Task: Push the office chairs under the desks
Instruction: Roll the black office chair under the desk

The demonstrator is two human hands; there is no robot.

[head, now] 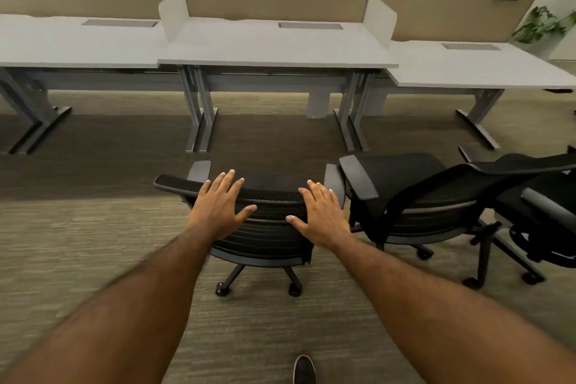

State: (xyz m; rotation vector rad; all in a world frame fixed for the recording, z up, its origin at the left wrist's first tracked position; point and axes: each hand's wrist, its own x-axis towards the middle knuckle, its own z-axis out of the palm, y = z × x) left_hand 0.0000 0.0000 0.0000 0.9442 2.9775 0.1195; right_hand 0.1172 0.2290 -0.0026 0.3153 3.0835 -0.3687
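— So where's the chair (265,224)?

— At six o'clock from the middle desk (277,54), out on the carpet (78,243), well apart from it, back toward the person.

— And the hands?

— Left hand (218,207) and right hand (321,217) lie over the top of the backrest, fingers spread and flat, gripping nothing. Whether the palms press it, I can't quite tell.

— Anything else?

— A second chair (414,196) at three o'clock, armrests nearly touching; a third chair (542,215) further right. A shoe (304,369) shows at six o'clock.
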